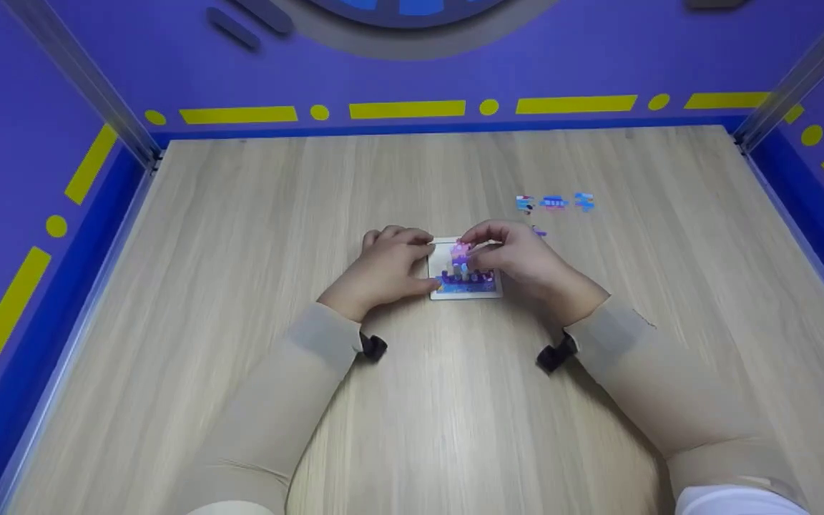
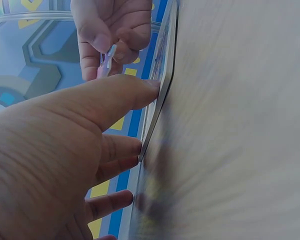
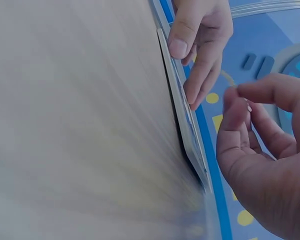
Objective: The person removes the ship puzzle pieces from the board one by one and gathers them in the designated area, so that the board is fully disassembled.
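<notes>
A small white-rimmed puzzle board (image 1: pixel 466 296) lies flat on the table, its lower part filled with blue and purple picture pieces. My left hand (image 1: pixel 387 270) rests along its left side, the thumb on the lower left corner and the extended fingers touching the upper left edge. Over the board's upper part, my right hand (image 1: pixel 523 257) pinches a pinkish puzzle piece (image 1: pixel 460 252) between thumb and fingers. In the left wrist view that piece (image 2: pixel 107 62) is held edge-on, apart from the board. The right fingers hide some of the board's right side.
Loose puzzle pieces (image 1: pixel 553 202) lie in a short row on the wooden table (image 1: pixel 412 400), beyond my right hand. Another piece (image 1: pixel 539 231) is partly hidden behind that hand. Purple panels (image 1: pixel 412 79) with yellow marks border the table's back and sides.
</notes>
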`<state>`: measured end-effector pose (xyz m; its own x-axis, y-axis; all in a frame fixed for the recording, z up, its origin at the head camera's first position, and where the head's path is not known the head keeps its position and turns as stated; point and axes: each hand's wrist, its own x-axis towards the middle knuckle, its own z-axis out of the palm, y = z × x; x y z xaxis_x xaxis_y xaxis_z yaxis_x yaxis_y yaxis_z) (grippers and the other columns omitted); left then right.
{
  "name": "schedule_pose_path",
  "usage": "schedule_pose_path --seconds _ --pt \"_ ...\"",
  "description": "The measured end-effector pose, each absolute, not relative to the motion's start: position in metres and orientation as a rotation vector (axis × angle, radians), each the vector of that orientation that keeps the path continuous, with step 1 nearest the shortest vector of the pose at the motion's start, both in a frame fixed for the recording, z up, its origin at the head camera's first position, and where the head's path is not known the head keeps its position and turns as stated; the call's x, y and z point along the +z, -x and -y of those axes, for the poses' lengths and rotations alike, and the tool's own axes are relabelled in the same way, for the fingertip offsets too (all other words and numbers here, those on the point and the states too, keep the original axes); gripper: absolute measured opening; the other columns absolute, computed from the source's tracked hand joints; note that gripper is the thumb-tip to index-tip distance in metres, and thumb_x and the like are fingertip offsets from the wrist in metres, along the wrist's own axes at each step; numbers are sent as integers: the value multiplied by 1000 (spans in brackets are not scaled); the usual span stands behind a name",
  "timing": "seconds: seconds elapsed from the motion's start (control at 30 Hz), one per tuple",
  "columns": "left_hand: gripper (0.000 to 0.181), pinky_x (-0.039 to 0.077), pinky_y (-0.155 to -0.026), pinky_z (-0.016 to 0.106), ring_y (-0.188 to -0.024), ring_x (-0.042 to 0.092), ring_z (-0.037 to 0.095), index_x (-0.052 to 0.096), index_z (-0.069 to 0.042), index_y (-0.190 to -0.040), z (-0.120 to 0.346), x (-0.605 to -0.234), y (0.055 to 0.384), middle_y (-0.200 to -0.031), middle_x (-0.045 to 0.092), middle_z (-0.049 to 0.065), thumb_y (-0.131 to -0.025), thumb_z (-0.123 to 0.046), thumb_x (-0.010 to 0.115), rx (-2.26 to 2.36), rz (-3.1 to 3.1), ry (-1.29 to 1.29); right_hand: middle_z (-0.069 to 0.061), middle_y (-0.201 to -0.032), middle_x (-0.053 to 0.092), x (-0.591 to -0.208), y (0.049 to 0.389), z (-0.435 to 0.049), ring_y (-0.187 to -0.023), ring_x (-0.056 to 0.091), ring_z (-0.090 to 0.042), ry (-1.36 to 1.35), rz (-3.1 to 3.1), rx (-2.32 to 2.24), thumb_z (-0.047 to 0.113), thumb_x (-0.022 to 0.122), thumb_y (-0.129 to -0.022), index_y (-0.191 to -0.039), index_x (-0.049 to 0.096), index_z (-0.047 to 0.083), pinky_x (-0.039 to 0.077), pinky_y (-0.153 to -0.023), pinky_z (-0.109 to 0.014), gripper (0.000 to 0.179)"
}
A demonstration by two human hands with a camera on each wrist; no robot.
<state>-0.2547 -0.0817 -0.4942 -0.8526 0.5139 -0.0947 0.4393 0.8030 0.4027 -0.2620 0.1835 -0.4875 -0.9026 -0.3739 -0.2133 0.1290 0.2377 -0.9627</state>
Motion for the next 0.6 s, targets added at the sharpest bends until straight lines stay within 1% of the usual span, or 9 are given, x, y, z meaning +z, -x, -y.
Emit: schedule_pose_path --seconds 0.13,0.3,0.43,0.6 --pt "74 23 -133 65 -164 42 35 63 -12 -163 82 -494 255 -174 54 3 -103 -54 78 548 -2792 -748 1 -114 71 -488 263 -184 -100 67 -13 132 -1998 -1805 -3 75 -95 -127 72 2 58 -85 -25 32" --pt "75 24 -133 64 -163 43 34 63 -11 -162 82 -496 255 -174 55 3 -103 -54 78 545 -2798 -749 1 -106 68 -487 262 -184 -94 69 -13 68 -1889 -1884 -6 72 -99 -126 69 6 59 -82 -25 29" --pt "74 25 -132 64 -163 43 33 64 -11 -161 82 -496 255 -174 55 3 -103 -54 78 539 -2802 -755 1 -104 69 -484 261 -186 -91 68 -13 55 -1832 -1920 -4 72 -102 -123 71 9 60 -82 -26 25" --pt "73 25 -132 64 -163 43 33 64 -12 -161 83 -496 255 -174 55 3 -103 -54 78 545 -2801 -756 2 -98 70 -476 261 -191 -85 66 -13 71 -1780 -1967 -6 68 -104 -118 74 12 58 -77 -25 24"
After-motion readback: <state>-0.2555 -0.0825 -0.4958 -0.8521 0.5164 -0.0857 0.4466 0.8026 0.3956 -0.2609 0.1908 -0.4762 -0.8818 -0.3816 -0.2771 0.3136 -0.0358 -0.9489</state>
